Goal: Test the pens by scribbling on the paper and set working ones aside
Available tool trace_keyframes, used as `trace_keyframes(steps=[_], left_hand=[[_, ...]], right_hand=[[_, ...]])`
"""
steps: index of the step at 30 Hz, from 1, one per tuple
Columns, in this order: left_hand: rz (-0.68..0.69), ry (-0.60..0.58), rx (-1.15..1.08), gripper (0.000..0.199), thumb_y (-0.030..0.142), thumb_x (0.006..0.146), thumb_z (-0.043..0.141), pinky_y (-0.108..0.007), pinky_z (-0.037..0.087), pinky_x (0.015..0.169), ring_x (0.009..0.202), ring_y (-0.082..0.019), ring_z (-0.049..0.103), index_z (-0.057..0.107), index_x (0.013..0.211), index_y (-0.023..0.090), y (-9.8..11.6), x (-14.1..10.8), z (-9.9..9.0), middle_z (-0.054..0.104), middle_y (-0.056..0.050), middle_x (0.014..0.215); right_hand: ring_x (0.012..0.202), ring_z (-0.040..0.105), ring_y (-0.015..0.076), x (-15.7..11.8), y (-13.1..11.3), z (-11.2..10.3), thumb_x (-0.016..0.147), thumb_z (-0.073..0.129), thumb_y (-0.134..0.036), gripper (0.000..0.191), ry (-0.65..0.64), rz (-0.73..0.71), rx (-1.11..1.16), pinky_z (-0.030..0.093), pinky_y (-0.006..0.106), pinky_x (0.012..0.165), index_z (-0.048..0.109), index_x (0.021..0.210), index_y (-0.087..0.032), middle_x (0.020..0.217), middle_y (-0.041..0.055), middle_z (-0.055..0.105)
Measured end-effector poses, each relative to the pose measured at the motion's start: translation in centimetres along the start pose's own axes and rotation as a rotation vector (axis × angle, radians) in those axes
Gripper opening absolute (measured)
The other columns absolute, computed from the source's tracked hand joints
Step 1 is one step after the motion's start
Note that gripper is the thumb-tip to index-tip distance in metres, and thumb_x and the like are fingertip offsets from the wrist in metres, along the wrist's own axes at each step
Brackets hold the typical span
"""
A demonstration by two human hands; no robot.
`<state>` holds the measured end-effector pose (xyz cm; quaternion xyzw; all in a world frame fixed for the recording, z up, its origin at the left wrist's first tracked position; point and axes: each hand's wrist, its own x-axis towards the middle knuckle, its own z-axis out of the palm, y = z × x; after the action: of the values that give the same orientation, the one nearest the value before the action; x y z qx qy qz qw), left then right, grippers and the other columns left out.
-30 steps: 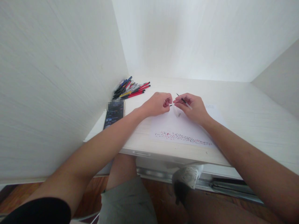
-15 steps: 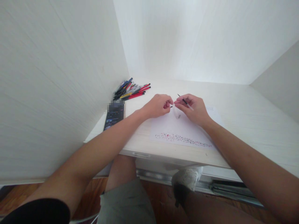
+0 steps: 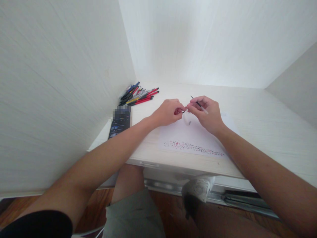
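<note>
My left hand [image 3: 170, 112] is closed in a pinch over the paper, and a small black tip [image 3: 183, 112] pokes out at its fingertips. The rest of that small piece is hidden by the fingers. Close against it, my right hand [image 3: 208, 112] is closed too, its thumb and fingertips meeting the left ones. A thin pen refill [image 3: 198, 104], dark at the upper end and pale at the lower, slants across the right fingers. Below the fingertips a short whitish see-through piece [image 3: 187, 119] with a grey end shows over the paper [image 3: 178, 132]; whether it is held I cannot tell.
Several pens [image 3: 138, 96] in red, black, blue and yellow lie heaped at the back left. A phone [image 3: 120, 120] with a lit screen lies in front of them. Rows of small red and dark marks run along the paper's near edge. White panels surround the desk [image 3: 257, 132].
My right hand has shifted slightly up and right, the refill with it. The left fingertips have moved right a little and now meet the right ones; a small gap was there before.
</note>
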<state>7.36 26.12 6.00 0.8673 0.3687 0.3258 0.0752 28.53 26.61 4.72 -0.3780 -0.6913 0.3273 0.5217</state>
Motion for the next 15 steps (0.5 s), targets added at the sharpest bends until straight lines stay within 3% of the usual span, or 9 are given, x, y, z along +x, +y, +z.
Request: trace_keyframes(steps=[4,10,15], left_hand=[[-0.028,0.042,-0.022,0.024,0.012,0.086,0.066,-0.032,0.053,0.079,0.075,-0.014,0.065,0.083,0.1,0.021,0.0,0.0,0.1,0.073,-0.003,0.09],[-0.034,0.105,-0.028,0.023,0.008,0.089,0.066,-0.03,0.055,0.08,0.075,-0.013,0.065,0.082,0.099,0.022,-0.2,0.1,0.2,0.072,-0.002,0.09],[-0.055,0.116,-0.091,0.017,0.01,0.092,0.067,-0.028,0.056,0.076,0.074,-0.012,0.067,0.08,0.099,0.02,-0.4,0.0,0.4,0.072,-0.003,0.096]], right_hand=[[0.088,0.074,0.0234,0.0,-0.5,0.0,0.08,0.084,-0.033,0.027,0.046,0.055,0.082,0.063,0.048,0.089,0.067,0.098,-0.024,0.09,0.0037,0.069],[0.076,0.073,0.022,0.2,-0.1,-0.2,0.077,0.087,-0.036,0.032,-0.006,0.048,0.072,0.066,0.048,0.077,0.066,0.098,-0.024,0.085,0.0033,0.07],[0.083,0.075,0.0242,0.4,0.9,-0.4,0.077,0.089,-0.041,0.034,-0.056,-0.022,-0.021,0.062,0.051,0.086,0.07,0.098,-0.023,0.093,0.007,0.078]])
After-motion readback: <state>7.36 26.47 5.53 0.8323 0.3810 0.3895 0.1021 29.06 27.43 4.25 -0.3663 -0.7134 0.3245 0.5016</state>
